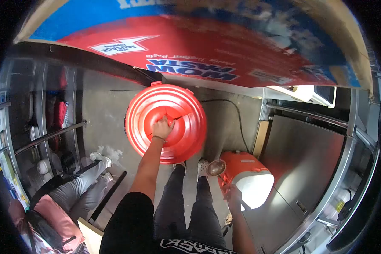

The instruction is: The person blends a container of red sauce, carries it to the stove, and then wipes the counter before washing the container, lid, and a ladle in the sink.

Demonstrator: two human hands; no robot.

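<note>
A large round red bin with a ridged red lid (186,142) stands on the floor before me. My left hand (162,128) is at the lid's middle, its fingers bent onto the plastic and its thumb to one side. Dark cracks run out from beside it. Low on my right, my right hand (233,194) is closed around the handle of a ladle (216,167), whose round metal bowl points up and forward. Just behind the ladle is a red and white box-shaped container (252,186). What the bin holds is hidden under the lid.
A big red and blue pasta carton (190,51) hangs close overhead. A dark cable (238,112) crosses the floor. Steel cabinet doors (305,156) line the right side. At lower left, another person sits in grey trousers (80,186), near shelves with metal rails (51,137).
</note>
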